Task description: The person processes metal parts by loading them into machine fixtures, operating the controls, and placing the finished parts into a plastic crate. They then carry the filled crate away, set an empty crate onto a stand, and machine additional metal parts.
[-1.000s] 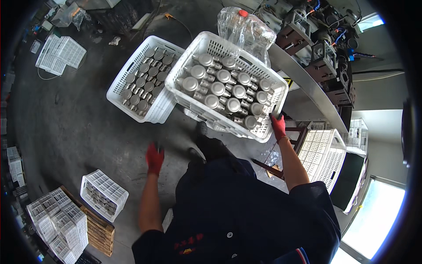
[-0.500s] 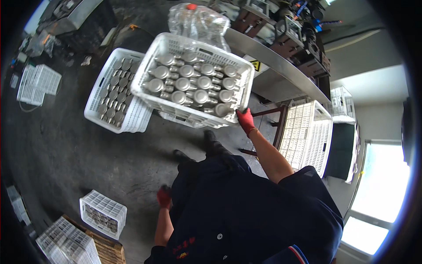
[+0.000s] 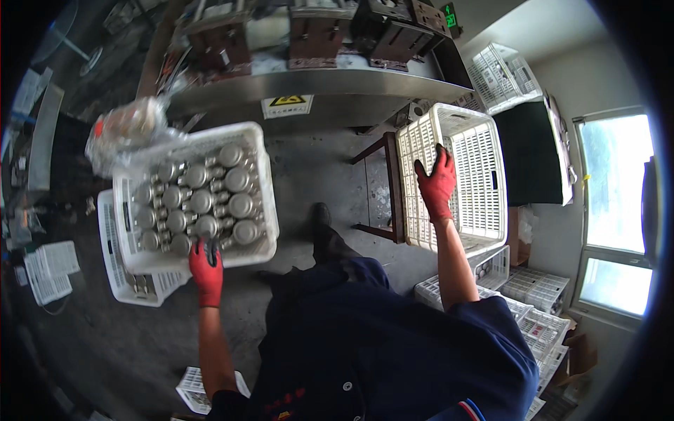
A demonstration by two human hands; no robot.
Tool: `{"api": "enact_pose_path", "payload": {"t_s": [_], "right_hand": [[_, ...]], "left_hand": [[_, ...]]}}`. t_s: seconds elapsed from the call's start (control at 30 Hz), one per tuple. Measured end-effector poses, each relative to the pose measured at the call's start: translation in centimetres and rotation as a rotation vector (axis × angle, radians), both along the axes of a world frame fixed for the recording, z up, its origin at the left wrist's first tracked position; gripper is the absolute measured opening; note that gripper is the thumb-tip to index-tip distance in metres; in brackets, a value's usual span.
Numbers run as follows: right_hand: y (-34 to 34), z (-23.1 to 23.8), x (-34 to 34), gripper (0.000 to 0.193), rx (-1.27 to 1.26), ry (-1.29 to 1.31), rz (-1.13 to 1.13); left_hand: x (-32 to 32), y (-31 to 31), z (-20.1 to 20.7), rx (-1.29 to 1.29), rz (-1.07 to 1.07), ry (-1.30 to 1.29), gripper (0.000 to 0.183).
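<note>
- Wearing red gloves with black fingertips, the two hands are staying well apart from each other.
- The left hand (image 3: pixel 206 277) is lying with its fingers over the near rim of a white, rectangular, perforated plastic crate (image 3: pixel 265 175); whether it is clamping on anything cannot be told.
- The right hand (image 3: pixel 437 184) is spreading its fingers and thumb at a cream-white, slatted plastic crate (image 3: pixel 414 200); contact cannot be told.
- A dark grey floor (image 3: pixel 302 168) is stretching between the two, with a black boot (image 3: pixel 321 212) standing on it.
- A dark red metal frame (image 3: pixel 387 175) is showing along the cream-white crate's left side.
- Ahead, a long steel-edged bench (image 3: pixel 302 88) is carrying brown, block-shaped metal fixtures (image 3: pixel 319 35), a white-and-yellow warning sign (image 3: pixel 288 105) hanging below its edge.
- On the right, a bright, pale-framed window (image 3: pixel 618 186) is lighting the room.
- The perforated crate is holding rows of silver-grey, round-capped metal parts (image 3: pixel 202 202) and is sitting above another white plastic crate (image 3: pixel 144 289).
- A crumpled clear plastic bag (image 3: pixel 133 130) is draping by its far left corner.
- The cream-white crate is opening rightward, showing its slatted inside.
- Farther out, stacked white plastic crates (image 3: pixel 523 309) are standing at lower right.
</note>
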State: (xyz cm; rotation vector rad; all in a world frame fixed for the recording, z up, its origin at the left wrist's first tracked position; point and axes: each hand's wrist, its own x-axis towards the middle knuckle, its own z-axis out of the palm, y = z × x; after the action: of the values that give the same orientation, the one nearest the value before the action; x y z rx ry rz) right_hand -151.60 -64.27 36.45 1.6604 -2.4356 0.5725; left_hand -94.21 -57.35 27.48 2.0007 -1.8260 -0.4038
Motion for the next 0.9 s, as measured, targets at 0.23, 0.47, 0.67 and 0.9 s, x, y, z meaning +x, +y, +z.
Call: {"api": "enact_pose_path", "payload": {"t_s": [0.23,0.47,0.67,0.9], "right_hand": [[0.2,-7.2,-7.3,0.082,0.268,0.030,-0.209],[0.1,-5.6,-11.5,0.056,0.139,-0.211,-0.009],[-12.5,13.7,-4.8,0.043,-0.025,-0.494,0.573],[-19.6,30.5,6.8,0.040,-0.285,0.016,1.313]], "left_hand": [[-2.4,-1.0,-5.2,-0.040,0.281,-0.119,0.042],[-4.6,-1.7,-3.7,0.086,0.280,-0.288,0.035],[-5.3,-2.3,-2.7,0.098,0.293,-0.251,0.030],[-4.9,-1.9,-1.8,0.209,0.343,-0.221,0.032]]}}
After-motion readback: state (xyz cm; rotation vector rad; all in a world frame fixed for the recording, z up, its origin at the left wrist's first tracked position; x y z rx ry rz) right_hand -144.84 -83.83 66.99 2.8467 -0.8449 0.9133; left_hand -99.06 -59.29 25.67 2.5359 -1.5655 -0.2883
